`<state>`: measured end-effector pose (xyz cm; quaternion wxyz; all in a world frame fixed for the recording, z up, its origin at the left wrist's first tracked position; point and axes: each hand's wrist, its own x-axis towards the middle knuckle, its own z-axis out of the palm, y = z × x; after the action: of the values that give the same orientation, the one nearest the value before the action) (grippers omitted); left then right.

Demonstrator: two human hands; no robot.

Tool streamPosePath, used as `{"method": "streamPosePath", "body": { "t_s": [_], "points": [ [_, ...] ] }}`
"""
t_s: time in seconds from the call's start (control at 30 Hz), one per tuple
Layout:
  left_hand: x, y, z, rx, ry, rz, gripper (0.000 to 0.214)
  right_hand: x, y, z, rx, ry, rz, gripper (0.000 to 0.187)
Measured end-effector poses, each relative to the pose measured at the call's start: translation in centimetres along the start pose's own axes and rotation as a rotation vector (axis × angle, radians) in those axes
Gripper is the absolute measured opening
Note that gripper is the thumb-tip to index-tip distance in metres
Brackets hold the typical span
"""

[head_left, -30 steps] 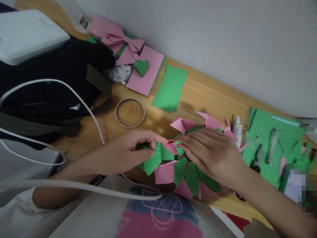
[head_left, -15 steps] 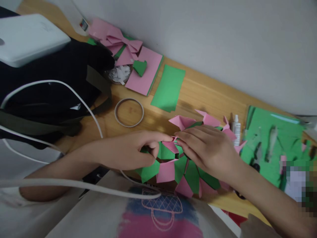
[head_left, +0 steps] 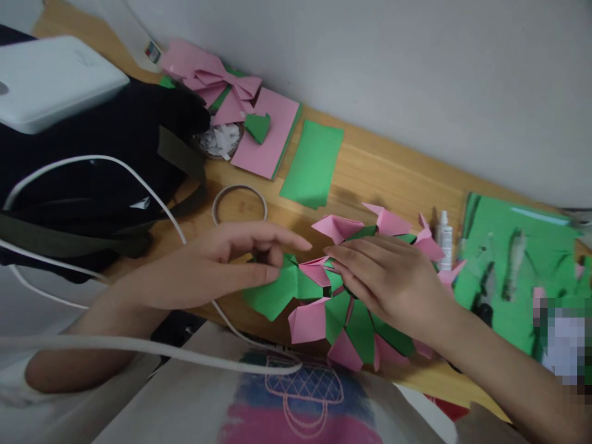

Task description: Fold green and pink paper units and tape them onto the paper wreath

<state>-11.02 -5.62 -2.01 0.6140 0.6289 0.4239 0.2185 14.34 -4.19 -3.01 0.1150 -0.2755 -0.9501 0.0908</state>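
Mixing pink and green, the paper piece [head_left: 340, 313] bears pointed folds.

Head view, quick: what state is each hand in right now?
Left hand: partly open, index finger extended; whether it grips the green flap cannot be told.
Right hand: closed on the pink-and-green folded paper piece.

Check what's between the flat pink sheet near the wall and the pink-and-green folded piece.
In the head view, green paper on the wooden table, then bare wood between it and the folded piece.
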Motion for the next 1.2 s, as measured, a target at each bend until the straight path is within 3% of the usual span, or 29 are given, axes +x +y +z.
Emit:
{"method": "streamPosePath", "body": {
  "t_s": [0.1, 0.2, 0.47, 1.2],
  "points": [
    [0.3, -0.3, 0.0, 0.026, 0.256, 0.077, 0.026, -0.1, 0.0, 0.1, 0.002, 0.001, 0.001, 0.022],
    [0.7, -0.9, 0.2, 0.098, 0.361, 0.175, 0.020, -0.1, 0.1, 0.2, 0.010, 0.006, 0.006, 0.022],
    [1.3, -1.7, 0.6, 0.254, 0.369, 0.236, 0.019, 0.0, 0.0, 0.3, 0.039, 0.025, 0.011, 0.022],
    [1.9, -1.9, 1.4, 0.308, 0.330, 0.288, 0.025, -0.1, 0.0, 0.3, 0.034, 0.025, 0.013, 0.020]
  ]
}}
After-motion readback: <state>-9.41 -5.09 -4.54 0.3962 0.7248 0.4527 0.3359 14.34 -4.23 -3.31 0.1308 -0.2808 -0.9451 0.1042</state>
